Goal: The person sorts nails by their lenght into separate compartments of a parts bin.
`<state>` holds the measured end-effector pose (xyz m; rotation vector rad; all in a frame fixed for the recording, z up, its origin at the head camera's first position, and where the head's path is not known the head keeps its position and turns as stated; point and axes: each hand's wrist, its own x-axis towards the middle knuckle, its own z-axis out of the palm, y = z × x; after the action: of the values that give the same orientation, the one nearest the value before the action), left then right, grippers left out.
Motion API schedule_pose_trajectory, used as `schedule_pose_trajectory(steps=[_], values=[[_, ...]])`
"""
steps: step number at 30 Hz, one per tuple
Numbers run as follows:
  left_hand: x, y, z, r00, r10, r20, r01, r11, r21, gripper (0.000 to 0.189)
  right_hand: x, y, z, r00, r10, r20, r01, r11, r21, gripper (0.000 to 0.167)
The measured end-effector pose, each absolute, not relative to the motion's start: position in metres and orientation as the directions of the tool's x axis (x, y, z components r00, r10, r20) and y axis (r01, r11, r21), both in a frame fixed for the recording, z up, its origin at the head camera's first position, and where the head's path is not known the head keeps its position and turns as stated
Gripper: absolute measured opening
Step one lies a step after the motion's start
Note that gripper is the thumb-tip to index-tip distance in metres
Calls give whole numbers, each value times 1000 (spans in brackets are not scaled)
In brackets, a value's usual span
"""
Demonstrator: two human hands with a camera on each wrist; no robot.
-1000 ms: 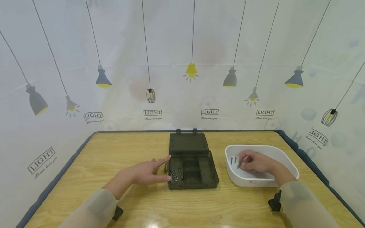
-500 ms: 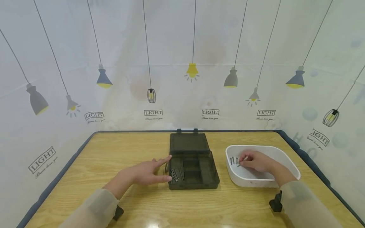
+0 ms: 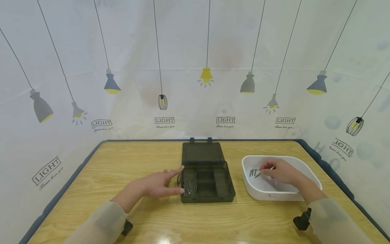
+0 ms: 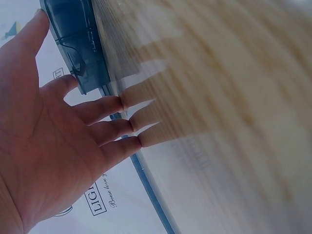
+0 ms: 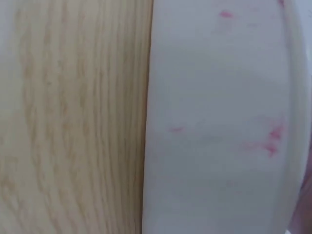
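My left hand (image 3: 158, 184) spreads its fingers on the table, with thumb and index fingertips right at the left wall of a dark, see-through compartment box (image 3: 220, 198). In the left wrist view its straight fingers (image 4: 105, 111) reach down to the wood, beside the box (image 4: 80, 44). Several long metal screws (image 3: 187, 186) lie in the box's left compartment. My right hand (image 3: 281, 171) is inside a white tray (image 3: 259, 195), thumb and curled index pinching a thin screw (image 3: 258, 175). A few more screws (image 3: 252, 173) lie beside its fingertips. The right wrist view mostly shows the tray's outer wall (image 5: 214, 97).
The box's lid (image 3: 202, 152) lies folded back toward the rear edge of the wooden table (image 3: 140, 220). A printed curtain (image 3: 189, 108) hangs behind and along the sides. A gap of bare wood separates box and tray.
My right hand has shifted slightly right and back inside the tray, and more of the screws near its fingertips show. The left hand stays at the box.
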<state>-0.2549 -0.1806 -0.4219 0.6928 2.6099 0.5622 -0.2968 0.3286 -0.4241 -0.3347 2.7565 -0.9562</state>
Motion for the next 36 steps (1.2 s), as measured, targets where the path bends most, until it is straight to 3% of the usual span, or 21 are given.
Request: schedule_pose_trajectory(steps=[7, 15, 25, 36], values=[[-255, -180, -422, -807, 532, -259, 381, 802, 461, 96, -285, 321, -415, -953, -274, -129, -108, 706, -700, 30], [-257, -179, -422, -811, 530, -249, 384, 802, 458, 97, -275, 306, -405, -939, -339, -58, -166, 596, -786, 38], [-257, -179, -424, -816, 521, -248, 381, 809, 447, 97, -267, 272, -393, -916, -401, -32, -204, 533, -821, 34], [-258, -179, -424, -815, 523, -248, 384, 809, 445, 96, -268, 241, -390, -897, -429, -108, -118, 467, -876, 34]])
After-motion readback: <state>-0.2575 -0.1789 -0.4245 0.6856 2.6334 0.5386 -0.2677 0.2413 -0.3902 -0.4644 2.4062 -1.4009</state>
